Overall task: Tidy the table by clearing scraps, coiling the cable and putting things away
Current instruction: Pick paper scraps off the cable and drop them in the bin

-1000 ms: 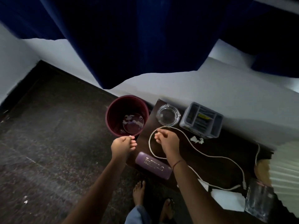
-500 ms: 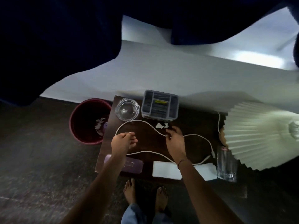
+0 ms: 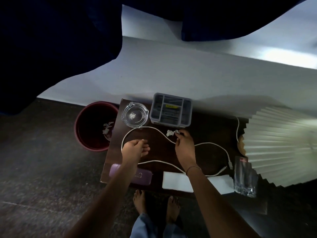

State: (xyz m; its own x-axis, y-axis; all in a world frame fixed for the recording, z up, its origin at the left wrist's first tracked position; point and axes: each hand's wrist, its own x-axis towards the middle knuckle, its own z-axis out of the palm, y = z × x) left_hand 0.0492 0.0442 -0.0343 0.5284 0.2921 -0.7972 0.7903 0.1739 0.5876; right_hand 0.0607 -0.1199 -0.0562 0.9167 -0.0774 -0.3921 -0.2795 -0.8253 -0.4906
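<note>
Two hands are held over the dark table, and the step in hand is judged to be the clearing of scraps. At the near edge a purple case and a white sheet are laid, and both can be left untouched for now. Just beyond them the white cable is spread uncoiled in loose curves across the middle of the table. It passes under the right wrist, so the forearm should be lifted clear rather than dragged, lest the cable be pulled along. The left hand is held above the cable's left loop with fingers loosely curled; whether anything is kept in it cannot be told. Farther in, the right hand is stretched forward and its fingertips are closed in a pinch on the paper scraps, which lie just past the cable and just in front of the grey organiser. Since the scraps appear light and crumpled, all pieces should be gathered into one firm pinch before being raised, so that none is dropped. The maroon bin is stood on the floor just left of the table, with paper seen inside. The pinch should be carried over the bin's mouth, past the glass ashtray, before being let go.
</note>
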